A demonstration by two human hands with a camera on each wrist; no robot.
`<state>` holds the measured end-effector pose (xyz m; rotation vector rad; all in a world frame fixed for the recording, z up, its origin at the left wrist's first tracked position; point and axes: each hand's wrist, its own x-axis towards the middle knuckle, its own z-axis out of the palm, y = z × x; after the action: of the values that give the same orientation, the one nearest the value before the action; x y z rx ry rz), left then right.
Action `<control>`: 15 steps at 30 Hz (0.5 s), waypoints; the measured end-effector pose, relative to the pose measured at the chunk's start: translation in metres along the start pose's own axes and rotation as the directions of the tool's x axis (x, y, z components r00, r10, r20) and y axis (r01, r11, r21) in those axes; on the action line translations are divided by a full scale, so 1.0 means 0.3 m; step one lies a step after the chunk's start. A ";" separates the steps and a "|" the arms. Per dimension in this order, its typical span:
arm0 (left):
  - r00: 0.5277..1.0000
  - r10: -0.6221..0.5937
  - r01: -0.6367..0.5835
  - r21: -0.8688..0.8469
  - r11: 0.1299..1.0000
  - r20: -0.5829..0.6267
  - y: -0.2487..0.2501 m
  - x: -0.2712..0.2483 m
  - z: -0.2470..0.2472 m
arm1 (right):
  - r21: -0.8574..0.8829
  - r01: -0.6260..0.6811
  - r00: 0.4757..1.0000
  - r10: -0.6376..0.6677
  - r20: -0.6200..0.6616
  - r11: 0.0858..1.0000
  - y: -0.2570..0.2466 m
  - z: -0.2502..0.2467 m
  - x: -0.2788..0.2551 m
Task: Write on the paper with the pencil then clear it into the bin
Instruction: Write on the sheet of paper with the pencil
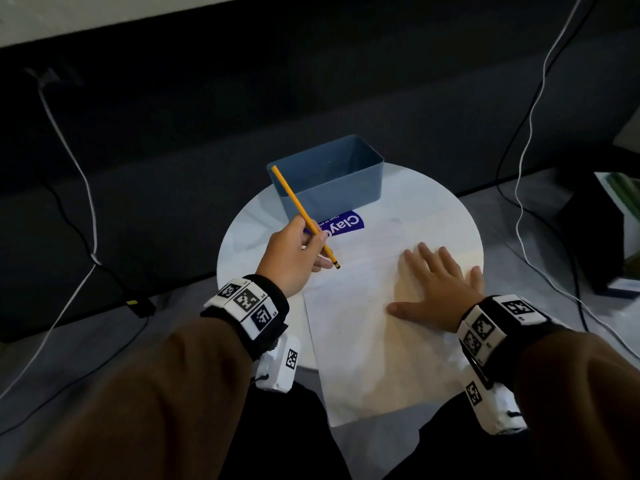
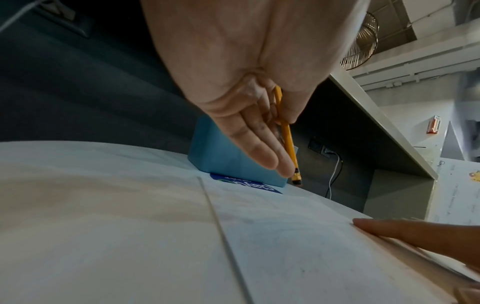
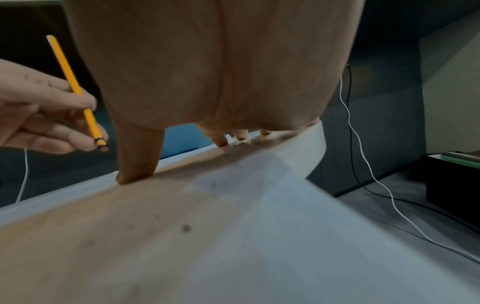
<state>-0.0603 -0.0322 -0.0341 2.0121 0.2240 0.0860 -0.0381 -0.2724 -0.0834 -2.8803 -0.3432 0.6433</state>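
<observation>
A white sheet of paper lies on the round white table and hangs over its near edge. My left hand pinches a yellow pencil near its lower end, which carries a dark band and points down at the paper's far left corner, just above it. The pencil slants up and away toward the bin. My right hand lies flat on the paper's right half with fingers spread. A blue rectangular bin stands at the table's far side; it looks empty.
A blue label lies on the table in front of the bin, partly under the paper. White and black cables run down to the grey floor on both sides. A dark box stands at the right. A dark wall rises behind the table.
</observation>
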 end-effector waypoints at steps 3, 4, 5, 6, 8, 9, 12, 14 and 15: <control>0.999 -0.005 0.001 0.075 0.997 0.048 -0.014 -0.014 -0.024 | 0.016 -0.022 1.000 0.022 0.002 1.000 -0.013 -0.008 0.001; 0.998 -0.001 -0.006 0.115 0.993 0.067 -0.019 -0.020 -0.032 | 0.017 -0.026 1.000 0.026 0.001 1.000 -0.016 -0.009 0.001; 0.996 0.003 -0.016 0.154 0.988 0.086 -0.024 -0.026 -0.040 | 0.014 -0.027 1.000 0.027 0.002 1.000 -0.018 -0.012 0.000; 0.995 0.007 -0.027 0.187 0.982 0.104 -0.028 -0.033 -0.046 | 0.010 -0.030 1.000 0.030 0.008 0.999 -0.020 -0.017 -0.001; 0.991 0.013 -0.044 0.233 0.971 0.135 -0.036 -0.044 -0.054 | 0.002 -0.042 0.999 0.042 0.022 0.999 -0.027 -0.037 -0.004; 0.989 0.013 -0.049 0.250 0.967 0.145 -0.040 -0.048 -0.055 | 0.001 -0.049 0.999 0.049 0.016 0.999 -0.035 -0.049 -0.008; 0.989 0.023 -0.061 0.264 0.963 0.145 -0.051 -0.054 -0.052 | -0.013 -0.030 0.996 0.028 -0.086 0.999 -0.084 -0.082 -0.025; 0.989 0.048 -0.086 0.285 0.955 0.137 -0.054 -0.051 -0.050 | 0.036 0.075 0.979 -0.067 -0.195 0.997 -0.131 -0.090 -0.025; 0.989 0.061 -0.100 0.298 0.949 0.137 -0.056 -0.049 -0.048 | 0.105 0.155 0.964 -0.127 -0.234 0.982 -0.156 -0.091 -0.019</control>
<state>-0.0790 -0.0151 -0.0423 2.3250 0.0763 -0.0267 -0.0399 -0.2320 -0.0467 -2.7429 -0.4537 0.2967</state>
